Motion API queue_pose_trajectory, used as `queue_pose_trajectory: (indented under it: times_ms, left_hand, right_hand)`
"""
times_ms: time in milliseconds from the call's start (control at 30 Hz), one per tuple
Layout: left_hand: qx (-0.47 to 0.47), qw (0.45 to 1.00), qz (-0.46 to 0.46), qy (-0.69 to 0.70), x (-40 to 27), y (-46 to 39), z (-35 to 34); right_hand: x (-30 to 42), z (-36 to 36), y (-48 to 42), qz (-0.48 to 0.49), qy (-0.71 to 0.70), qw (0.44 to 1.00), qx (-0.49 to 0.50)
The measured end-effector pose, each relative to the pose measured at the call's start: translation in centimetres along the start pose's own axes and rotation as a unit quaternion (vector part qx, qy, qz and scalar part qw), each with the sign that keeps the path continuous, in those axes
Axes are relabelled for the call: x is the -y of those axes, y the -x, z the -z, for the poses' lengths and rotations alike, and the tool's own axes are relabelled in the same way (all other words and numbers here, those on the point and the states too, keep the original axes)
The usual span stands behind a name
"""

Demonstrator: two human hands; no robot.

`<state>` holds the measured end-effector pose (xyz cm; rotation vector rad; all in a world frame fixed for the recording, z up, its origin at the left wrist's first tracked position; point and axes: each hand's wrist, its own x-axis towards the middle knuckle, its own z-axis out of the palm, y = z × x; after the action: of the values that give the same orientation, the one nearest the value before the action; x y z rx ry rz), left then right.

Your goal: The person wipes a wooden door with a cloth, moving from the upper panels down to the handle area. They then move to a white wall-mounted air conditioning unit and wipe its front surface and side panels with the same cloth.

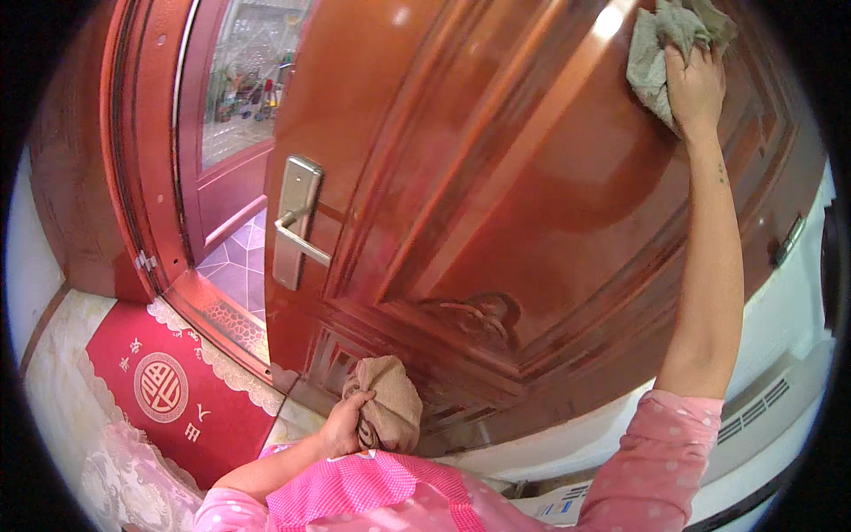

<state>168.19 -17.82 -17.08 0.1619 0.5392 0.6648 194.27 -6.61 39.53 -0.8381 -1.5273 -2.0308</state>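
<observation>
A glossy reddish-brown panelled door (pixel 572 219) stands ajar in front of me. My right hand (pixel 697 90), arm stretched up, presses a grey-green cloth (pixel 648 76) flat against the door's upper right panel. Low in the view, close to my body, my left hand (pixel 346 422) grips a bunched brown cloth (pixel 392 399). A metal lever handle (pixel 302 245) on a long lock plate (pixel 297 193) sits on the door's left edge; neither hand touches it. Carved relief (pixel 479 312) decorates the lower panel.
Left of the door are the red door frame (pixel 136 133) and a metal threshold (pixel 229 326). A red doormat (pixel 226 425) with lace edging and characters lies on the floor. Through the gap, a glazed inner door (pixel 233 166) shows. A white appliance with vents (pixel 751 415) stands at lower right.
</observation>
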Motion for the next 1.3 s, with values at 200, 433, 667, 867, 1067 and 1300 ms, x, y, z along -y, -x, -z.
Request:
queue_pose_trajectory:
  times_ms: [200,433,667,867,1067,1300]
  left_hand:
    - [-0.057,0.996,-0.043,0.044,-0.3,-0.2,2.7]
    - [-0.037,0.995,-0.077,0.061,-0.8,0.7,2.2]
    - [-0.052,0.991,-0.094,0.082,-0.9,0.6,3.9]
    - [-0.062,0.982,-0.151,0.098,-1.3,1.1,4.1]
    - [-0.108,0.969,-0.202,0.097,-1.9,0.9,4.7]
    - [-0.114,0.929,-0.343,0.085,-4.4,2.1,1.8]
  right_hand:
    - [15.1,1.5,0.9,0.113,-0.103,0.987,0.044]
    - [32.3,7.0,15.1,0.313,-0.367,0.823,0.3]
    - [30.7,4.0,8.4,0.28,-0.347,0.861,0.243]
    - [21.7,1.7,-4.9,0.076,-0.191,0.979,0.006]
    - [26.0,1.7,-1.4,0.094,-0.16,0.978,0.1]
    - [34.0,8.8,15.9,0.154,-0.444,0.784,0.405]
